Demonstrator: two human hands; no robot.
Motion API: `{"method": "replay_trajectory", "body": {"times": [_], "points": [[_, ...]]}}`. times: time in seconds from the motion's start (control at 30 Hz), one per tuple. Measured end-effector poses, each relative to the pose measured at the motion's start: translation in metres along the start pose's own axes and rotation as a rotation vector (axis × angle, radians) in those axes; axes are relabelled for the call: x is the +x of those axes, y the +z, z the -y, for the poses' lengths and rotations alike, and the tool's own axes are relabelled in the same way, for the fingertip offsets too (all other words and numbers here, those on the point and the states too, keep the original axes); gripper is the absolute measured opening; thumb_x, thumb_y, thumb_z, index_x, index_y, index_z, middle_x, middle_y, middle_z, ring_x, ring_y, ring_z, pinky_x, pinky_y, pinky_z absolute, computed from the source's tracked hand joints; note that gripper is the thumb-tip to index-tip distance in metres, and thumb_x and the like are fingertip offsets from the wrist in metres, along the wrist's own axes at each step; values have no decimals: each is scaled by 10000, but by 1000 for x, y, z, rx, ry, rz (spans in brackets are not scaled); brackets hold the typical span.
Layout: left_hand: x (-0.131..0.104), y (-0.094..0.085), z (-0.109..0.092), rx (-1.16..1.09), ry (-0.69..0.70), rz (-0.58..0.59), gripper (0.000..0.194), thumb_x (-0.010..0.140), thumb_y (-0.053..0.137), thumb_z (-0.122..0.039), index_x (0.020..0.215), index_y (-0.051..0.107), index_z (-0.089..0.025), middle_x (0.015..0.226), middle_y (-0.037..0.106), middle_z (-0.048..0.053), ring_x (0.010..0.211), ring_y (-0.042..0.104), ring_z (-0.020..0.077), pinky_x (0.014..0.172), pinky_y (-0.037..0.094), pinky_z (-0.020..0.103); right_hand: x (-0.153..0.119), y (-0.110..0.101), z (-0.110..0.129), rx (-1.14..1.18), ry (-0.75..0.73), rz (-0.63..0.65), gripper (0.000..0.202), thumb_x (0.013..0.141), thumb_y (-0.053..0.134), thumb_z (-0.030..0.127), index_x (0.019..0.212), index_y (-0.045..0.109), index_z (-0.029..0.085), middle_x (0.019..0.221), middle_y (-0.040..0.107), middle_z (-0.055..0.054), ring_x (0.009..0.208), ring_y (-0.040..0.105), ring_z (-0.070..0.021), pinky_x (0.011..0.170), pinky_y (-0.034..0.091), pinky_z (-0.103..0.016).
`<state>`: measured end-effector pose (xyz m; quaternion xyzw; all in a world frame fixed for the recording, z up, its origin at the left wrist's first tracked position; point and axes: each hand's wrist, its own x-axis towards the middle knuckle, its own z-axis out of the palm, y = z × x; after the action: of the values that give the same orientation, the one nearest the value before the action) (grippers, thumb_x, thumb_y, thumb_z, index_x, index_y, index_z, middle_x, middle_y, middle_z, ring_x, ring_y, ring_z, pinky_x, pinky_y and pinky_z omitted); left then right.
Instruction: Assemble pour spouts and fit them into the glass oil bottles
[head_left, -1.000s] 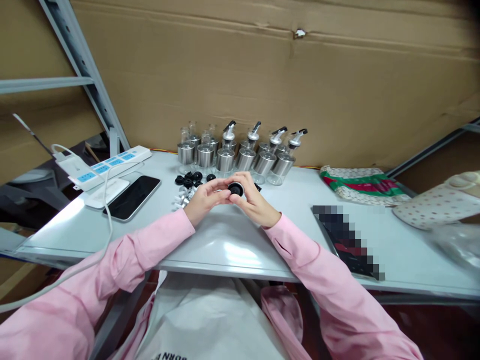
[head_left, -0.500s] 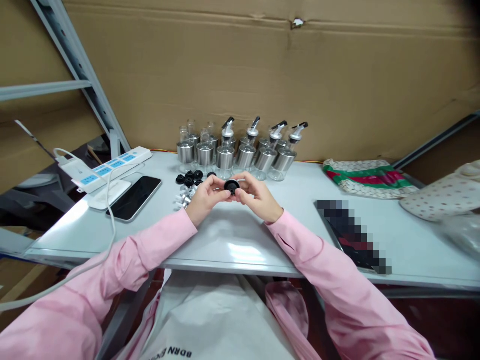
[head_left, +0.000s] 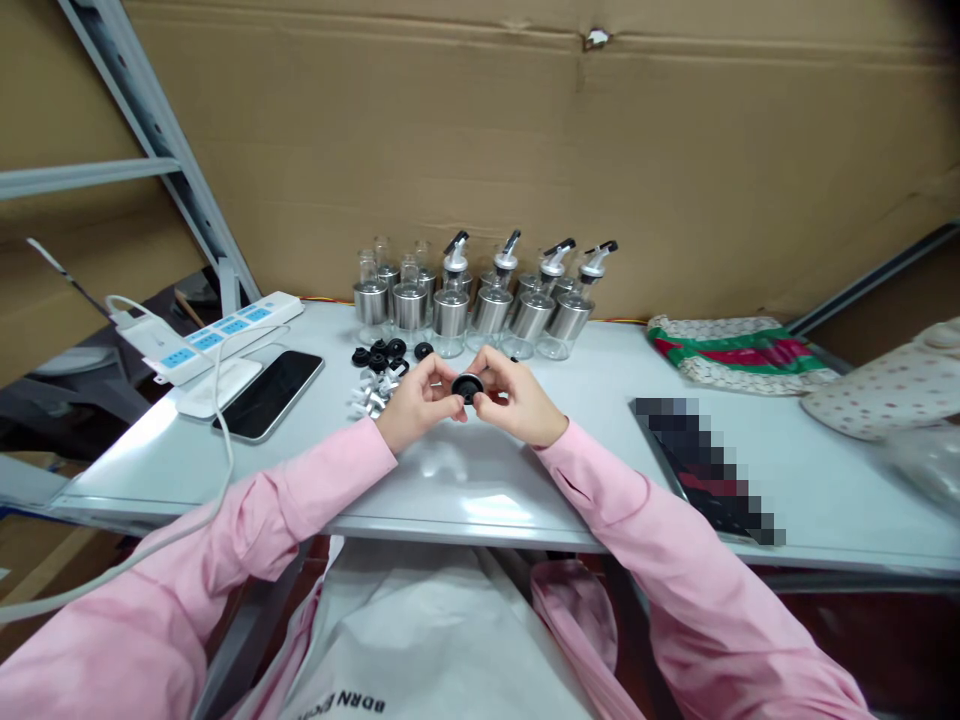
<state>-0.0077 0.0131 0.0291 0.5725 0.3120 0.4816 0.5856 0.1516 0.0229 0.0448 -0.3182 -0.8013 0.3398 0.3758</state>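
My left hand (head_left: 414, 402) and my right hand (head_left: 516, 400) meet over the white table (head_left: 465, 480), both pinching one small black round cap (head_left: 467, 386) between the fingertips. Just left of my hands lie several loose black caps (head_left: 384, 353) and small white spout parts (head_left: 372, 392). Behind them stands a row of glass bottles with steel sleeves (head_left: 480, 310); those on the right carry pourer tops (head_left: 555, 262), those on the left are uncapped.
A dark phone (head_left: 270, 394) and a white power strip (head_left: 217, 335) with a cable lie at the left. A folded red-green cloth (head_left: 739, 357) and a dotted item (head_left: 877, 392) sit at the right. Cardboard (head_left: 525, 150) backs the table.
Both hands have lowered slightly and turned the black cap between the fingertips; the camera tilted a little. Nothing else on the table moved.
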Motion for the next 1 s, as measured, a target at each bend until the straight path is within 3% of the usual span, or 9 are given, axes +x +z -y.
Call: {"method": "replay_trajectory", "body": {"times": [0.37,0.67,0.77,0.87,1.0], "points": [[-3,4,-1,114,-5,-96,329,522,679,-201,687,397,-166,562,462,-82,461,409,26,448,324,158,-2,2,1,-38,6,-14,165,612,477,145,730,375,200,489,403,92,455,337,-49,450,312,-164],[-4,6,-1,155,37,-125,296,529,647,-195,686,396,-170,598,446,-73,500,385,32,484,318,168,-4,3,-1,-86,-58,-23,152,627,471,131,733,384,199,478,377,98,433,338,-46,430,305,-162],[-4,7,6,136,137,-142,283,572,641,-178,748,419,-174,696,484,-45,614,466,61,559,385,178,-1,0,-5,-200,-137,-72,158,634,489,134,771,435,190,526,473,71,469,413,-65,456,347,-178],[-5,9,12,121,241,-172,306,629,643,-176,851,432,-189,857,511,-3,806,528,105,656,442,203,2,-5,-9,-286,-260,-126,171,647,521,141,812,498,183,713,601,1,597,509,-98,515,399,-206],[-5,9,12,158,338,-161,303,690,638,-188,937,464,-209,976,479,20,915,540,131,728,471,237,5,-11,-10,-296,-348,-161,188,677,570,156,863,562,182,823,632,-36,720,555,-131,571,439,-236]]}}
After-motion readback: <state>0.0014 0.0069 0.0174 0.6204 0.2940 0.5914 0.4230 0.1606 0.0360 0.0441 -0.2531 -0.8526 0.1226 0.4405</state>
